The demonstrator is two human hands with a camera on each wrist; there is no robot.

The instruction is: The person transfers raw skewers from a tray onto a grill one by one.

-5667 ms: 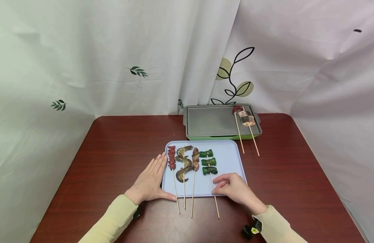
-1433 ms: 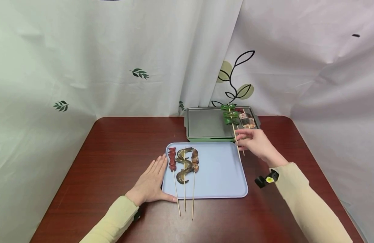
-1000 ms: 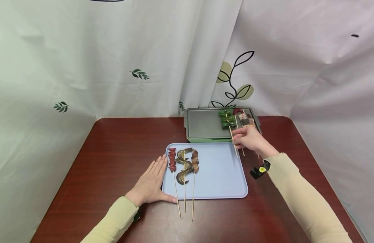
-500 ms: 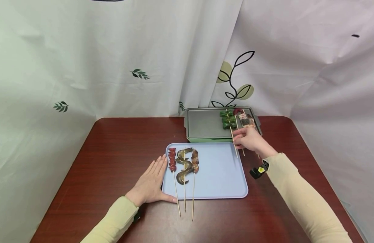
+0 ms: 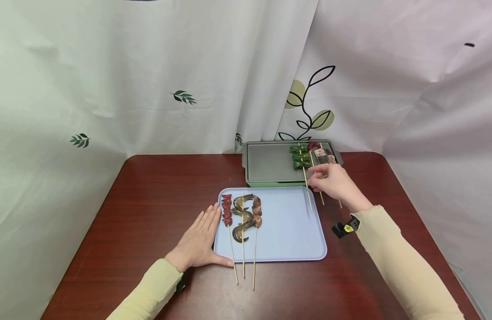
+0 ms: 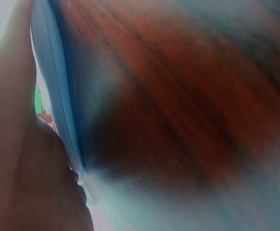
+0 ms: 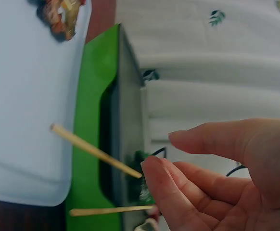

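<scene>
A skewer of green pepper pieces point(image 5: 300, 158) lies on the grey grill plate point(image 5: 267, 164), its bare stick point(image 7: 94, 151) reaching over the front edge towards the tray. My right hand point(image 5: 333, 181) is just right of that stick. In the right wrist view, thumb and forefinger stand apart with nothing between them. Flat against the left rim of the light blue tray point(image 5: 291, 240) rests my left hand point(image 5: 195, 242), fingers straight and thumb by the front corner. The tray holds a red-piece skewer point(image 5: 226, 211), a shrimp skewer point(image 5: 241, 218) and a brown meat skewer point(image 5: 257, 212).
At the grill's right end lie a skewer with a dark red curled piece point(image 5: 312, 146) and one with pale and dark chunks point(image 5: 323, 155), partly behind my right hand. A printed white curtain point(image 5: 150, 80) hangs behind the brown table point(image 5: 162, 186).
The green pepper skewer has gone from the tray to the grill, carried by my right hand. Just now that hand has let go of the stick and shifted slightly right. My left hand has stayed still.
</scene>
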